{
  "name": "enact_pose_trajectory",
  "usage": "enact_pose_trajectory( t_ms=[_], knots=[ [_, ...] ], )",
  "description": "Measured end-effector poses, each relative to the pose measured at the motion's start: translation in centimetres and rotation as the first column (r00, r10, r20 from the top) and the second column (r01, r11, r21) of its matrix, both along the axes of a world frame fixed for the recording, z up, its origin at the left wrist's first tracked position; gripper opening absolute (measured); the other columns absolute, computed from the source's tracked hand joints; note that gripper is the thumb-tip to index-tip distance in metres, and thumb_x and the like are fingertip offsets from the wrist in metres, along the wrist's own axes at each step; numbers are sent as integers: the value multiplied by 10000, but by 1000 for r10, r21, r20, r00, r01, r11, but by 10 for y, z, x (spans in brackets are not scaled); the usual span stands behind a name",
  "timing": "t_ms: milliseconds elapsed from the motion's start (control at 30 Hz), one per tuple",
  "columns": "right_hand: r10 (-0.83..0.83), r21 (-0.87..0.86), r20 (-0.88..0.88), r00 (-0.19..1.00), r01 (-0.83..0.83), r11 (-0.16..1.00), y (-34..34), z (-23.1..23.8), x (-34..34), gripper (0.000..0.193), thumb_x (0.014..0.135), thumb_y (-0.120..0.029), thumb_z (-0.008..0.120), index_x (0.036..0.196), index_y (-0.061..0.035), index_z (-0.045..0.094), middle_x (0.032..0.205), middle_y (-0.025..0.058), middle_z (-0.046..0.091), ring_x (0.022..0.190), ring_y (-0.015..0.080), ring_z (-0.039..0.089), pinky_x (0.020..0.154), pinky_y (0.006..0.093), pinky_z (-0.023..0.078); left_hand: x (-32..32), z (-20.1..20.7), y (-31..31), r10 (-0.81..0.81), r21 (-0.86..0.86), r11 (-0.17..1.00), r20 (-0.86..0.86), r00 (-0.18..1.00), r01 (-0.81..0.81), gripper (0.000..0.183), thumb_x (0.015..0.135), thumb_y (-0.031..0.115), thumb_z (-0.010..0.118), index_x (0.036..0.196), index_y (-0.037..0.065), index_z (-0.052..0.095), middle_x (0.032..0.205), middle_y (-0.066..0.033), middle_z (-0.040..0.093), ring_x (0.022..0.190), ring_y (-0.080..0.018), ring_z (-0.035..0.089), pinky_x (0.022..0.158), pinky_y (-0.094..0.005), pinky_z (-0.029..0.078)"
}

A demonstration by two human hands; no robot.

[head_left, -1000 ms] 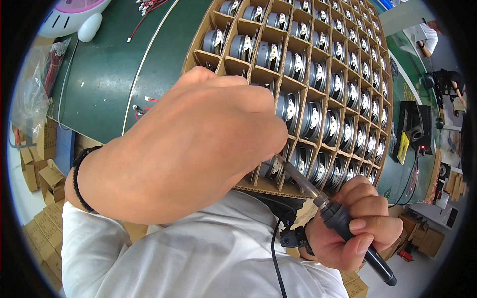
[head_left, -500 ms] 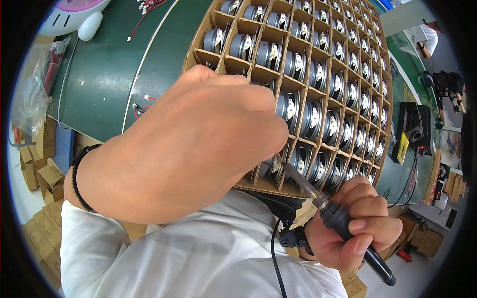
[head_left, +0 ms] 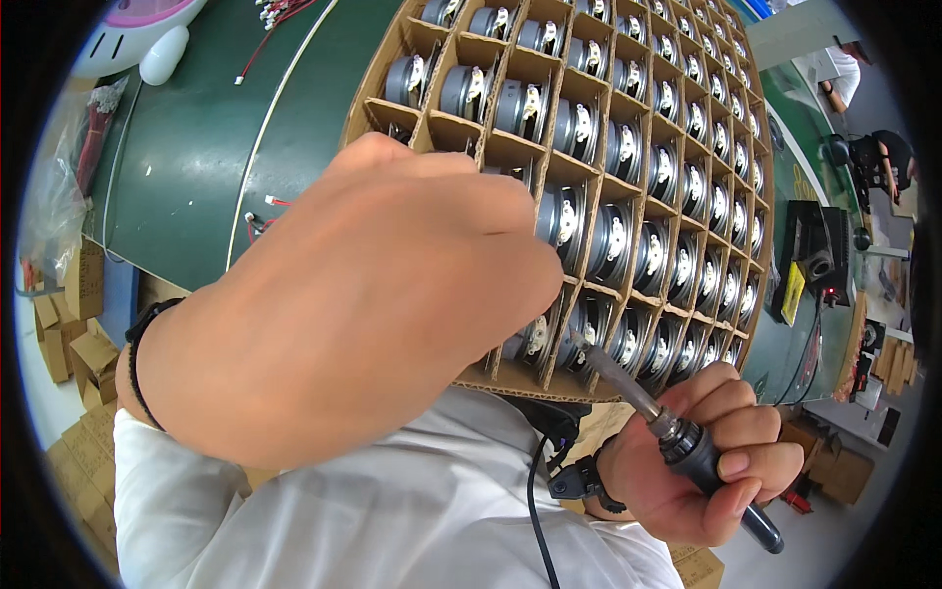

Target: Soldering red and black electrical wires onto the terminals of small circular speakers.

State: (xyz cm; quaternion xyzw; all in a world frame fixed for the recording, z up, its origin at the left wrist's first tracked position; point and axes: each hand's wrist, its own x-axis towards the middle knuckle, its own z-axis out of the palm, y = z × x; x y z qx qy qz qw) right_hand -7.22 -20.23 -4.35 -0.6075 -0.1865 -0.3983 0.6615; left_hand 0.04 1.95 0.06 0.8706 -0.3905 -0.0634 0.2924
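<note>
Green table (head_left: pixel 186 167), divided carton (head_left: pixel 417 35), wires (head_left: pixel 283 12), seemingly a bag (head_left: pixel 54 187)

Soldering iron (head_left: pixel 677 438) now with its tip farther right, more clearly apart from the left hand (head_left: pixel 392 294).

The soldering iron (head_left: pixel 677 437) has a black handle and dull metal barrel, tilted, tip up-left right by a nearest-row speaker (head_left: pixel 592 319), can't tell if touching. Speakers (head_left: pixel 613 240) are round, grey-and-black, on edge in cardboard compartments (head_left: pixel 457 130).
</note>
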Motion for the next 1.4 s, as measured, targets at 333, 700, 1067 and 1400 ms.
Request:
enact_pose_trajectory(
  t_ms=[333,700,1067,1400],
  knots=[
    [-1,-50,-62,998,-2,999,-1,5,-1,239,980,-272,522,851,-108,405,657,17,330,529,137,271,514,313,290,1,-2,1,-3,-53,999,-4,1000,3,120,781,24,718,880,87,691,840,-28,606,718,-252,560,697,-387,369],
    [7,-28,-41,999,-8,1000,0,5,0,231,981,-253,522,845,-99,416,651,15,326,526,136,269,501,313,283,0,-5,-2,19,-124,992,8,1000,-18,114,775,11,719,866,76,696,831,-36,608,703,-251,559,691,-383,368],
    [-102,37,-9,995,102,994,-1,9,-1,189,992,-243,481,897,-84,440,749,26,331,613,140,284,601,325,282,-1,-1,1,15,-32,999,20,1000,-14,127,790,26,713,896,90,686,847,-30,610,752,-261,573,734,-391,389],
    [-75,84,-143,987,88,993,-42,17,5,307,1074,-290,386,993,-48,556,772,20,415,608,129,356,616,306,322,0,0,3,4,-52,999,-39,999,-6,107,831,81,699,935,102,686,872,-32,619,830,-262,586,796,-395,406]
  ],
)
